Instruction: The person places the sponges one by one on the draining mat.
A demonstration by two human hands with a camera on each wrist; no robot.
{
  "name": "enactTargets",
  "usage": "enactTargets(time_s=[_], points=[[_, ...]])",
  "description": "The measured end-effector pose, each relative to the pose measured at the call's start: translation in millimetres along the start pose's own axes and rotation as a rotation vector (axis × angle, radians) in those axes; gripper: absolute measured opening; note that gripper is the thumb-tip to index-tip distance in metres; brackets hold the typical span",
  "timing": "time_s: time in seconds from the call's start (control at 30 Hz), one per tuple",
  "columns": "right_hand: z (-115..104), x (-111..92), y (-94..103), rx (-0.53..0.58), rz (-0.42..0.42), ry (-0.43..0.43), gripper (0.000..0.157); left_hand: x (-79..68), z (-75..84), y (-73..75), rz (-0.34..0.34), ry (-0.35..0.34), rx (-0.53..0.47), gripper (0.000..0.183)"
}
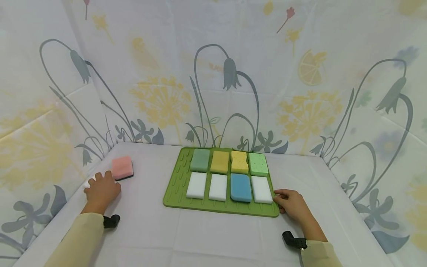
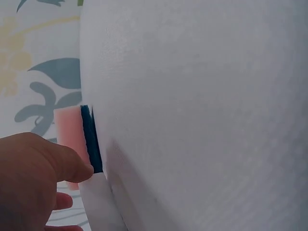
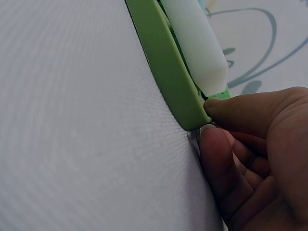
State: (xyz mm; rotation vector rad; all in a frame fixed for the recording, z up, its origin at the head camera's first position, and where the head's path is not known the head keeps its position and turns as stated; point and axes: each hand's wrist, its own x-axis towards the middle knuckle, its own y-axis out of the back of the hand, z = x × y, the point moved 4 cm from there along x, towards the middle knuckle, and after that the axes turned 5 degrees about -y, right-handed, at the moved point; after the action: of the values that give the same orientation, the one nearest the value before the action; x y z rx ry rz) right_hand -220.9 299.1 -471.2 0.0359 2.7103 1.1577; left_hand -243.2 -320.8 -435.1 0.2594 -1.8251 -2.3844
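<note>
My left hand [image 1: 102,189] is at the left side of the table, just nearer than a pink sponge [image 1: 122,167] with a dark scouring layer. In the left wrist view, thumb and fingers hold a white sponge block [image 2: 102,204], mostly hidden under the hand in the head view. A green ribbed mat [image 1: 176,189] lies mid-table. My right hand [image 1: 293,203] pinches its near right edge between the fingertips. Two rows of sponges lie on the mat: grey-green [image 1: 200,160], mustard [image 1: 219,162], yellow [image 1: 239,162] and light green [image 1: 258,164] behind, white [image 1: 197,185] and blue [image 1: 240,188] in front.
White cloth [image 1: 140,230] covers the table. Flower-printed curtains [image 1: 213,92] stand behind it and along both sides. Each wrist wears a black camera band, the right one [image 1: 294,240] close to the tabletop.
</note>
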Motion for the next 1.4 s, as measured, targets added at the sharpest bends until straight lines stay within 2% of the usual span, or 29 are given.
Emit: enactTargets(time_s=[0.4,0.73,1.0,1.4], points=[[2,1,0.0,0.01,-0.007,-0.004,0.041,-3.9,-3.5,4.9,-0.036,-0.001,0.012,0.051],[3,3,2.4,0.009,-0.006,0.009,0.041,1.0,-5.6,12.1,0.026,-0.033,0.041,0.048],[4,3,1.1,0.018,-0.007,0.002,0.041,5.6,3.6,19.2,0.11,-0.106,0.033,0.048],[3,3,-0.7,0.043,-0.014,-0.002,0.041,10.7,30.8,20.8,0.153,-0.216,0.019,0.044]])
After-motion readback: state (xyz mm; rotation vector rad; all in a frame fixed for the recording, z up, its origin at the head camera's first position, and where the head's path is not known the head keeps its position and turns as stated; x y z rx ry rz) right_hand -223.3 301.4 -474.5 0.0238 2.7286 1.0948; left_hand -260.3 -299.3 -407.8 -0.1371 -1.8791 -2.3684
